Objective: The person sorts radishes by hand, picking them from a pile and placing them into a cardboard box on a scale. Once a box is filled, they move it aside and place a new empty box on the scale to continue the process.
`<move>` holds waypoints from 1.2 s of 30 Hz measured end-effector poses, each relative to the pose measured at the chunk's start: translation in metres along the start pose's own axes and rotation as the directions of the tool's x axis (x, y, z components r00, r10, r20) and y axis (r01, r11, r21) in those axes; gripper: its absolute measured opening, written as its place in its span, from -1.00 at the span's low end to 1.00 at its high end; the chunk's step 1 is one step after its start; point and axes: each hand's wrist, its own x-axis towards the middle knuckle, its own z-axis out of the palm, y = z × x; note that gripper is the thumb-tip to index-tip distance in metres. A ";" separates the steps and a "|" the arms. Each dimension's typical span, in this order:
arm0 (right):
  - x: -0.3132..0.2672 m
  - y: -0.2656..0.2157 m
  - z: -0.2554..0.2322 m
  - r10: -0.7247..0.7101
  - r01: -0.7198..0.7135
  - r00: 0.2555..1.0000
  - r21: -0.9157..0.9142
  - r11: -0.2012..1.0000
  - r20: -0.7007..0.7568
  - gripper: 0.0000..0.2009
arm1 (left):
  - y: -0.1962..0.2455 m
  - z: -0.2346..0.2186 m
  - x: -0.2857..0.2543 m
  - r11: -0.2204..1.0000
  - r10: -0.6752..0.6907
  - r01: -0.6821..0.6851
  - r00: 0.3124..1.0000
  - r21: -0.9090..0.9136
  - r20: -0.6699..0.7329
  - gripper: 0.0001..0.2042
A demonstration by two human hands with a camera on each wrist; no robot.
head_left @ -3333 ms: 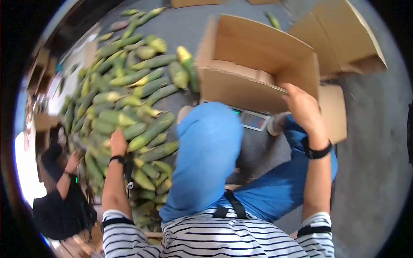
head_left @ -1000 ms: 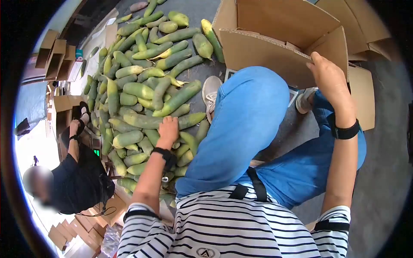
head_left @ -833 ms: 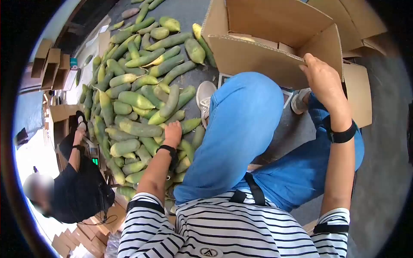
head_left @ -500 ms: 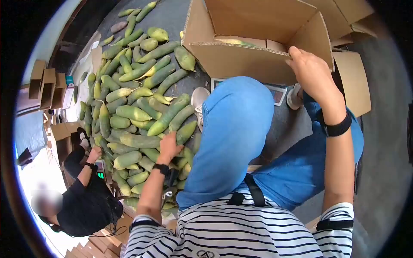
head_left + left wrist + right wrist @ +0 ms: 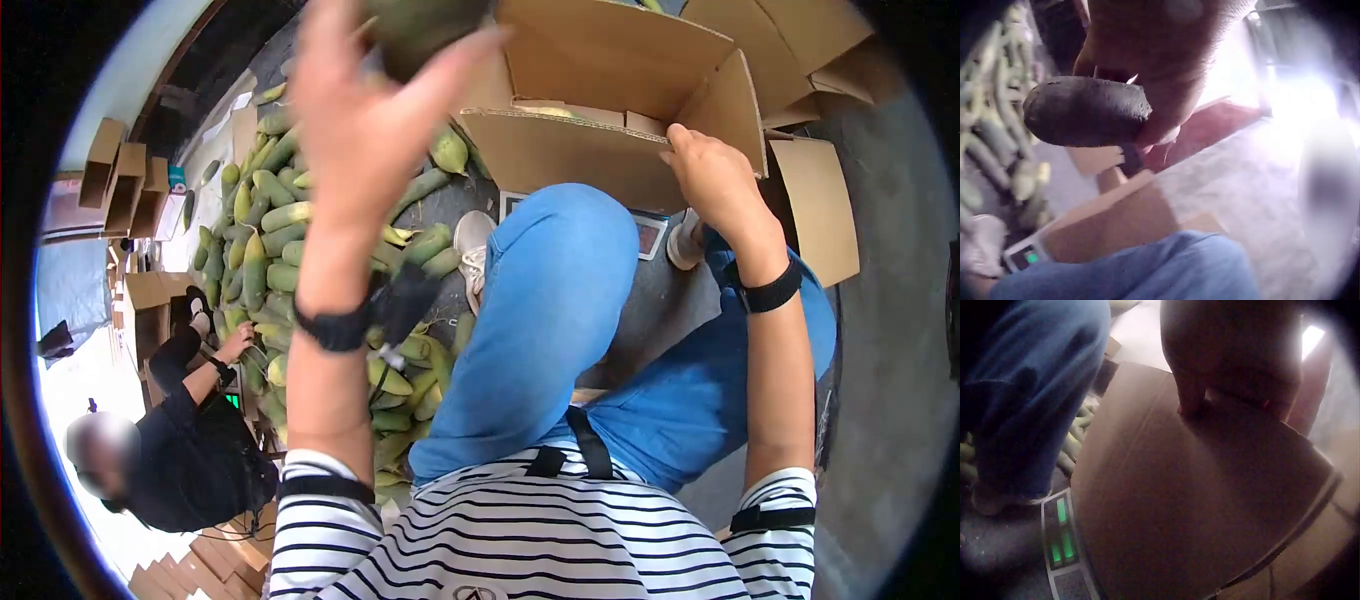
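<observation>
My left hand [image 5: 360, 150] is raised high, blurred, and grips a large dark green radish [image 5: 425, 35] close to the left side of an open cardboard box [image 5: 570, 150]. In the left wrist view the radish [image 5: 1088, 109] lies across the fingers, its blunt end outward. My right hand [image 5: 715, 180] holds the near wall of the box at its top edge, thumb on the outer face in the right wrist view. Inside the box a bit of a pale green radish [image 5: 545, 110] shows; the near wall hides the rest.
A heap of green radishes [image 5: 285, 215] covers the floor on the left. The box sits over a scale [image 5: 650, 238] with a green display. More cardboard [image 5: 815, 200] lies to the right. A person in black [image 5: 190, 460] reaches into the heap from the far left.
My left hand, down among the radishes half a second ago, has risen forward with one in its grip. The right hand keeps hold of the box edge.
</observation>
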 end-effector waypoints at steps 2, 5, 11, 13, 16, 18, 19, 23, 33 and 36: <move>0.000 0.001 0.000 -0.015 0.015 1.000 -0.003 1.000 -0.006 -0.85 | 0.000 0.042 0.019 0.954 0.178 -0.203 0.976 0.219 0.129 -0.56; 0.000 0.004 0.002 -0.022 0.022 1.000 0.009 1.000 -0.006 -0.84 | -0.032 0.110 0.026 0.941 0.338 -0.333 0.904 -0.063 0.261 -0.56; -0.002 0.003 -0.003 -0.010 0.011 1.000 0.057 0.998 -0.019 -0.83 | -0.074 0.048 -0.034 0.992 -0.086 0.030 0.873 0.123 0.480 -0.67; -0.001 -0.002 -0.008 -0.093 0.086 0.995 0.147 0.985 0.043 -0.83 | -0.091 -0.003 -0.065 0.969 -0.213 0.130 0.872 0.210 0.440 -0.69; -0.004 -0.007 -0.003 -0.046 0.042 0.998 0.106 0.993 0.038 -0.82 | -0.140 -0.078 -0.141 0.807 -0.502 0.285 0.792 0.518 0.347 -0.70; -0.004 -0.005 -0.003 -0.051 0.046 0.998 0.118 0.992 0.045 -0.81 | -0.163 -0.124 -0.203 0.657 -0.548 0.174 0.778 0.733 0.307 -0.71; -0.005 -0.003 -0.003 -0.049 0.042 0.997 0.126 0.991 0.052 -0.81 | -0.175 -0.145 -0.241 0.576 -0.612 0.105 0.713 0.811 0.342 -0.69; -0.005 -0.003 -0.003 -0.037 0.032 0.999 0.130 0.991 0.037 -0.81 | -0.171 -0.163 -0.343 0.382 -0.766 -0.294 0.430 0.876 0.478 -0.63; -0.002 0.010 -0.001 -0.160 0.166 0.985 0.121 0.979 -0.059 -0.83 | -0.173 -0.156 -0.359 0.423 -0.825 -0.226 0.306 0.878 0.476 -0.61; 0.006 0.020 0.001 -0.118 0.138 0.985 0.160 0.977 -0.127 -0.87 | -0.146 -0.145 -0.330 0.518 -0.744 0.103 0.544 0.849 0.387 -0.47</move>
